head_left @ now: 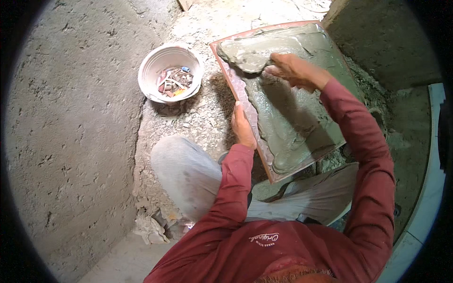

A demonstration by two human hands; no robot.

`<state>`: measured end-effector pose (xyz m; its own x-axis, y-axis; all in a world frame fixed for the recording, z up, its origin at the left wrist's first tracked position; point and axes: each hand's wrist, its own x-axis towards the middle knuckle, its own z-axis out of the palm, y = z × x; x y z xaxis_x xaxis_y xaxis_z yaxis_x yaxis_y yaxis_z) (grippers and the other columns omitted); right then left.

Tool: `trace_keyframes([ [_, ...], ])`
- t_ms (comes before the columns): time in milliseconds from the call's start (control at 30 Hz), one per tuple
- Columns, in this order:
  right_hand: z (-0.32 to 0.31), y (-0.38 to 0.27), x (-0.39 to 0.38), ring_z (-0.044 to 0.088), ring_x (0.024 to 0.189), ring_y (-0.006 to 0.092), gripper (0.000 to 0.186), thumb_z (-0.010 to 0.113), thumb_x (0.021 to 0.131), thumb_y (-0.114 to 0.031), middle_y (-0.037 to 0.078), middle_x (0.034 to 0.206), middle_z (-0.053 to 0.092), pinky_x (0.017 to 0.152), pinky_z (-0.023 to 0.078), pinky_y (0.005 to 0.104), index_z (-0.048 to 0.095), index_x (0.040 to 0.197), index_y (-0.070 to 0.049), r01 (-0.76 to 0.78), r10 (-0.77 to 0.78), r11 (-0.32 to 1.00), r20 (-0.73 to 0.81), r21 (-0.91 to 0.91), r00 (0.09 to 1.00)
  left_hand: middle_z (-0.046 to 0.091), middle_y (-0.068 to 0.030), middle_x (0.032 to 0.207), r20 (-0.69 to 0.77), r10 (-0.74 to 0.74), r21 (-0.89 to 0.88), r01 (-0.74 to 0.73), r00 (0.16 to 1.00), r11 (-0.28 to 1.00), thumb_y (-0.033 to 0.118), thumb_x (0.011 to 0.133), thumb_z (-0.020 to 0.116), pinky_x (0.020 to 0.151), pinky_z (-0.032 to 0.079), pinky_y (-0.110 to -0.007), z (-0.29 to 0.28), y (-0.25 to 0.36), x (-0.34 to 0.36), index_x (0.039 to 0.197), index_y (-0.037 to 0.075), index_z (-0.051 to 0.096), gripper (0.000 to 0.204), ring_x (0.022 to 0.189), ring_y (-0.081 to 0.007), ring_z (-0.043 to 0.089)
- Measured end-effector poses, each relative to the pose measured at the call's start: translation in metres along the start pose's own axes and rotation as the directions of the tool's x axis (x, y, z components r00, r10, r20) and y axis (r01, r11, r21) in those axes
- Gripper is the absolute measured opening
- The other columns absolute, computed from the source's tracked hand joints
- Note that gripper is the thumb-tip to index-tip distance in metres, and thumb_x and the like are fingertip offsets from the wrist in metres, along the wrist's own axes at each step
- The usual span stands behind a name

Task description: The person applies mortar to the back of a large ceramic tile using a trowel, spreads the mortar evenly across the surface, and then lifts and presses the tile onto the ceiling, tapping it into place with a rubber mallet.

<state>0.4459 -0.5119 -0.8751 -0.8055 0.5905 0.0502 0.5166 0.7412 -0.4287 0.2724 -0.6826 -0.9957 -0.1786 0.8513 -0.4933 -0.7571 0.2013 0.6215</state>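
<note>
A large rectangular tile (237,89) with reddish-brown edges is tilted in front of me, most of its upturned back covered in wet grey-green mortar (288,127). My left hand (243,128) is closed on the tile's left edge, the thumb lying along it. Over the upper left part of the tile, my right hand (295,70) is closed round a trowel (247,62). Mortar coats its blade, and the handle is hidden in my fist. A strip along the tile's left side shows little mortar.
A white bucket (147,78) with small scraps and plastic pieces inside stands left of the tile on gravelly ground (198,120). Rough cement walls rise at the left (80,122) and upper right (391,42). A crumpled pale bag (150,229) lies near my knee.
</note>
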Motion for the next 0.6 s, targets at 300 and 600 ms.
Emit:
trace_keyframes([
  [300,-0.063,-0.035,0.019,0.054,0.049,0.0133,0.042,0.052,0.102,-0.047,0.004,0.066,0.052,0.042,0.044,0.0296,0.055,0.103,-0.005,-0.535,0.480,0.838,0.323,0.105,0.816,0.059,-0.0070,0.124,0.092,0.059,-0.047,-0.055,0.994,0.997,0.060,0.103,0.031,0.101,0.042,-0.032,0.003,0.009,-0.004,0.135,0.001,0.052,0.070,0.112,-0.0175,0.056],
  [600,-0.092,-0.064,-0.070,0.055,0.052,0.0139,0.049,0.056,0.097,-0.054,0.005,0.068,0.052,0.046,0.046,0.0301,0.056,0.099,-0.005,-0.594,0.462,0.802,0.558,0.069,0.689,0.053,-0.0081,0.139,0.129,0.081,-0.168,-0.058,0.988,0.984,0.073,0.097,0.028,0.109,0.037,-0.035,0.000,0.007,-0.003,0.145,0.000,0.042,0.089,0.124,-0.0222,0.051],
])
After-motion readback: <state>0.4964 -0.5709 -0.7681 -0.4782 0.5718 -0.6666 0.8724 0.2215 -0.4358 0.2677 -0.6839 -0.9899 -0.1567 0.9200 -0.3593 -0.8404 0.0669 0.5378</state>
